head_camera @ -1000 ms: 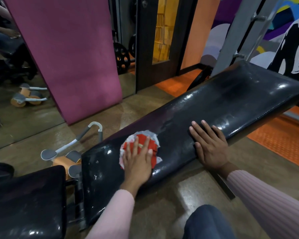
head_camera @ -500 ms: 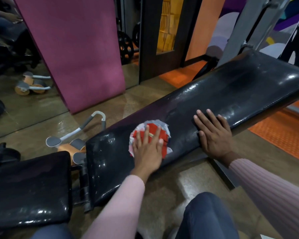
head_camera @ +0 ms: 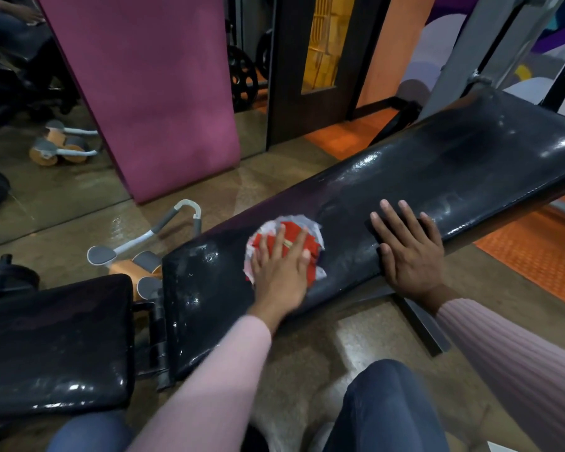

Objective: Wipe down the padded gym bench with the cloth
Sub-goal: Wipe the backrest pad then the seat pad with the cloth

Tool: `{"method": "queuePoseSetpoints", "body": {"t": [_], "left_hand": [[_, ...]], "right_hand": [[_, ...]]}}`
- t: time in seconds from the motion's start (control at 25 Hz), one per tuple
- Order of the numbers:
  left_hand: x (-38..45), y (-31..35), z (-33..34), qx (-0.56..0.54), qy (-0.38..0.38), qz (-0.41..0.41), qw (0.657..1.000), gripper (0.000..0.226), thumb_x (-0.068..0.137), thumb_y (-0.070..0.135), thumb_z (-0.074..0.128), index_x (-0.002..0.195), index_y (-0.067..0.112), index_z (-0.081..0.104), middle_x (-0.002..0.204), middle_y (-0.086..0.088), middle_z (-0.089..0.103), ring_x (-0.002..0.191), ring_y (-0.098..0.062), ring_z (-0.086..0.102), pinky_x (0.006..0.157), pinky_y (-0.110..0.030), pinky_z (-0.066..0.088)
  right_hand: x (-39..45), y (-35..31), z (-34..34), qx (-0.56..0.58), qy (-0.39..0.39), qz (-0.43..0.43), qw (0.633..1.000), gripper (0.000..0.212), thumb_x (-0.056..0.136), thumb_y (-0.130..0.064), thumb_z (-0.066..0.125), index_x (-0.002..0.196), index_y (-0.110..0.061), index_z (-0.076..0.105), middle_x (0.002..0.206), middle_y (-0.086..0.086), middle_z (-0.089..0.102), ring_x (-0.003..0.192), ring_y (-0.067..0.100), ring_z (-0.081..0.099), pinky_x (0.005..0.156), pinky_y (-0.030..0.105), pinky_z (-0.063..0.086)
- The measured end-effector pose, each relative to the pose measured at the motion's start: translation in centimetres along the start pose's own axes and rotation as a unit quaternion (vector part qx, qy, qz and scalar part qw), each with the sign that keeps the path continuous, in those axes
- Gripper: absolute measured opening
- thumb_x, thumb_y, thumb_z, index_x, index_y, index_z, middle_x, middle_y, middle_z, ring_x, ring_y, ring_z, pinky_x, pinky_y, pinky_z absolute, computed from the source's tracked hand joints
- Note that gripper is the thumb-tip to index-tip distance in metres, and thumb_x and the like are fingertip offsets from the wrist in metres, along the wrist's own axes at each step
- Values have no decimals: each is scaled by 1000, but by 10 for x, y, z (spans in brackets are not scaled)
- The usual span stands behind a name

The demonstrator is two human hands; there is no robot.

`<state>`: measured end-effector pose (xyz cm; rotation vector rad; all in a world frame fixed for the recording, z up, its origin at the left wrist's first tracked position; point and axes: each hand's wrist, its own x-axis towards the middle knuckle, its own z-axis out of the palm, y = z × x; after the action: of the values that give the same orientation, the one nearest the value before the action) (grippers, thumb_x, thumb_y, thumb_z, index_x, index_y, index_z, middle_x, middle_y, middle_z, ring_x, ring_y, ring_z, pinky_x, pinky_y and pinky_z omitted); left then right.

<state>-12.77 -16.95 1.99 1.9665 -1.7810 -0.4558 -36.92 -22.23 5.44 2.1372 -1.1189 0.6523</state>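
Note:
The black padded bench back [head_camera: 437,168] slopes up to the right, shiny and wet-looking. A red and white cloth [head_camera: 310,243] lies bunched on its lower middle. My left hand [head_camera: 279,272] presses flat on the cloth with fingers spread. My right hand [head_camera: 408,252] lies flat and empty on the pad's near edge, a little to the right of the cloth. The separate black seat pad [head_camera: 53,347] sits at lower left.
An orange and grey ab roller [head_camera: 137,256] lies on the floor behind the bench's lower end. A purple mat [head_camera: 150,86] leans against a mirror wall. Grey rack posts [head_camera: 470,53] rise at the back right. My knees [head_camera: 382,409] are below the bench.
My left hand has slid the cloth up the pad toward the right, closer to my right hand. The right hand has stayed planted on the pad's edge.

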Motion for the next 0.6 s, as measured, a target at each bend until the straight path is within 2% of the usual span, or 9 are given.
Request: {"method": "queuePoseSetpoints", "body": {"t": [0.12,0.2,0.28,0.36,0.44,0.52,0.6], "left_hand": [[23,-30,-17,-40,-28,-84,995,48,100,51,16,147,50,7,161,7,-4,147,-24,-10,117,-49,-4],[7,-36,-15,-27,-16,-99,995,49,100,49,17,148,48,6,161,6,-5,146,-25,-11,117,-50,-3],[-21,-21,-6,15,-3,-66,998,50,98,52,11,148,48,4,161,4,-7,146,-28,-12,117,-52,-2],[-35,2,2,39,-1,2,999,54,94,54,3,147,49,1,161,3,-9,145,-30,-14,116,-53,-4],[-14,16,1,25,-9,37,999,50,98,51,10,147,50,3,161,4,-8,145,-30,-14,116,-52,-7],[25,15,-8,-3,-21,18,1000,48,101,47,20,147,48,10,161,4,-5,146,-30,-10,117,-51,-5],[54,-4,-20,-23,-40,-38,998,48,101,48,20,148,48,11,161,4,-2,146,-30,-7,117,-50,-2]], "right_hand": [[0,-1,-1,5,-1,4,1000,49,99,-29,30,144,-16,46,154,5,37,145,26,31,113,46,28],[0,-1,0,3,4,3,1000,50,99,-29,30,143,-16,47,153,5,38,144,26,31,112,46,28],[0,-1,1,6,4,1,1000,49,98,-28,30,143,-16,47,153,5,39,144,27,33,112,47,29],[1,-1,1,6,9,3,1000,49,98,-28,30,142,-16,48,152,5,40,143,27,34,111,47,29],[1,-2,-1,7,5,4,1000,49,98,-28,30,142,-16,49,152,5,40,143,27,34,111,47,29],[2,-1,-3,5,-9,5,1000,50,98,-29,29,142,-16,48,152,5,39,143,27,34,111,47,29],[3,-2,-4,4,-16,7,1000,50,99,-29,28,142,-16,48,153,5,39,143,27,33,111,47,29]]}}
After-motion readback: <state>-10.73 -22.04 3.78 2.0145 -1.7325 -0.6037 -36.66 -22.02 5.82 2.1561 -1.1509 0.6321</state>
